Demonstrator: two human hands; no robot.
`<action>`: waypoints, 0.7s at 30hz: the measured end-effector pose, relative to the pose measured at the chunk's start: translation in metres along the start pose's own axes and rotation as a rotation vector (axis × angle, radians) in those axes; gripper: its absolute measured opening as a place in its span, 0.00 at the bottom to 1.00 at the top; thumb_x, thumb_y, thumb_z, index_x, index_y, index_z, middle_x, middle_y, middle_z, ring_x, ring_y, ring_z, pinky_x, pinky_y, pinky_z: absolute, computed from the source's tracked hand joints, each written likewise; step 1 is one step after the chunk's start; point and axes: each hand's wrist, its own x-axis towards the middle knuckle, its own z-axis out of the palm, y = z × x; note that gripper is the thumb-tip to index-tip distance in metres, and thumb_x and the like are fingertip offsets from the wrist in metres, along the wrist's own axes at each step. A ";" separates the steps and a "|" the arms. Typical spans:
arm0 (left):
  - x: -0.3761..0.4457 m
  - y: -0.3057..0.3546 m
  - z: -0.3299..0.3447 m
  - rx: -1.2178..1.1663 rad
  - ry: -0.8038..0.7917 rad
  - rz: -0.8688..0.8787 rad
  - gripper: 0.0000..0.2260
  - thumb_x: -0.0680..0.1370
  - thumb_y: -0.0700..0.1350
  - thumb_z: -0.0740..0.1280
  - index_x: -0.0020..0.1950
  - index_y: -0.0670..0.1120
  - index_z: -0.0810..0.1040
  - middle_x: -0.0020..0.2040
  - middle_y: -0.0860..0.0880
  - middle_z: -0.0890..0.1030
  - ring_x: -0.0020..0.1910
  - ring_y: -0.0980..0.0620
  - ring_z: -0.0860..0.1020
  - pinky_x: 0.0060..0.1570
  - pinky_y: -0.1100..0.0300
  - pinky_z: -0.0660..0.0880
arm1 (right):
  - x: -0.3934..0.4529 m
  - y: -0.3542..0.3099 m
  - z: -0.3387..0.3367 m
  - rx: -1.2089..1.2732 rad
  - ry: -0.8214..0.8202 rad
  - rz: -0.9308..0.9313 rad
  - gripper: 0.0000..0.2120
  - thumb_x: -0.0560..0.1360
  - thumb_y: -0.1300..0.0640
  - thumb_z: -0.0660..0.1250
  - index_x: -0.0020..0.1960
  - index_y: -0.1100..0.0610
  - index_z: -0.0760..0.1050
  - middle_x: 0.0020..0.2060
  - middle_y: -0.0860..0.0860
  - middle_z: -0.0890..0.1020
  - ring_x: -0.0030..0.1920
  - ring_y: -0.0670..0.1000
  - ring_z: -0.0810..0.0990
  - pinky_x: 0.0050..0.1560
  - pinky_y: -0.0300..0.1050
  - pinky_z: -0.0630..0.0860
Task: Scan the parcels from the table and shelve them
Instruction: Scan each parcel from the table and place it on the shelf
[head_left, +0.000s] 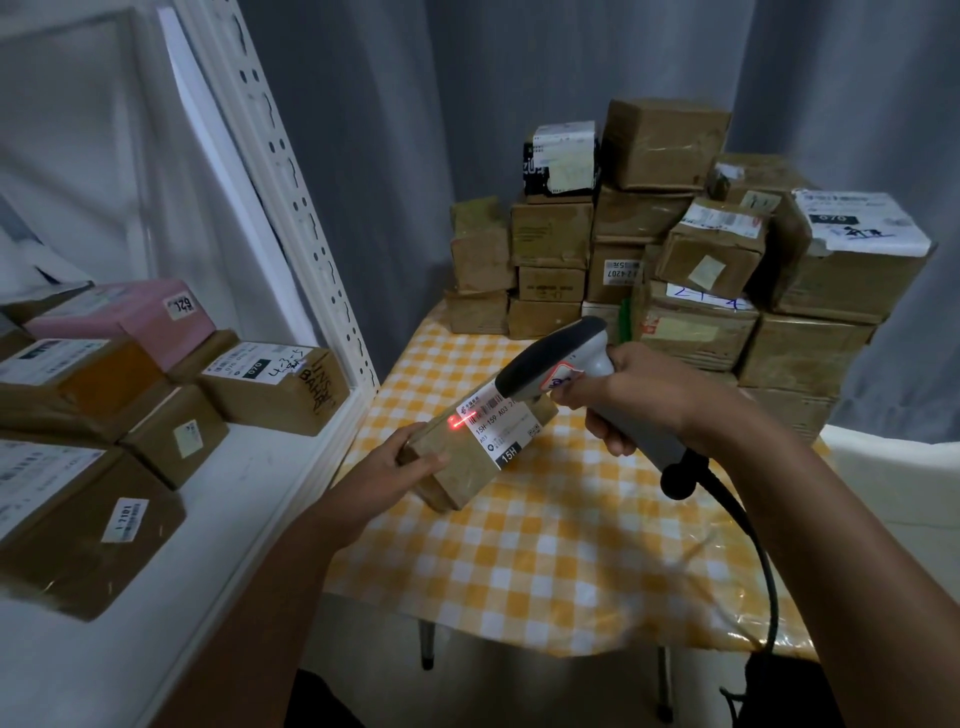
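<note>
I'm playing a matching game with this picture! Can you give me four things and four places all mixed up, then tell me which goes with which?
Things:
1. scanner
2. pink parcel
3. parcel with the red laser line
4. black and white parcel

Places:
A. on top of the pile at the back of the table
B. in the right hand
C. on the white shelf
D. in the left hand

Pairs: 1-B, 2-C, 3-D, 4-A
</note>
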 end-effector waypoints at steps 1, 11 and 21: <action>-0.001 0.000 0.000 0.004 -0.001 -0.001 0.17 0.81 0.47 0.68 0.69 0.57 0.71 0.60 0.56 0.80 0.58 0.60 0.79 0.49 0.68 0.75 | 0.000 -0.001 0.001 0.011 0.006 0.000 0.06 0.79 0.55 0.67 0.48 0.57 0.79 0.26 0.52 0.79 0.24 0.50 0.76 0.27 0.41 0.73; -0.027 -0.018 -0.027 -0.226 0.172 0.003 0.23 0.82 0.40 0.66 0.75 0.56 0.68 0.67 0.47 0.77 0.62 0.49 0.79 0.53 0.58 0.79 | 0.005 -0.006 0.032 0.097 0.078 -0.048 0.13 0.79 0.55 0.68 0.54 0.66 0.79 0.29 0.56 0.79 0.25 0.51 0.76 0.26 0.40 0.73; -0.089 -0.040 -0.054 -0.784 0.644 0.198 0.19 0.85 0.51 0.59 0.77 0.54 0.67 0.70 0.51 0.77 0.62 0.54 0.81 0.57 0.56 0.79 | 0.008 -0.016 0.063 0.139 0.050 -0.064 0.10 0.79 0.55 0.68 0.54 0.62 0.79 0.28 0.54 0.78 0.26 0.51 0.76 0.26 0.40 0.72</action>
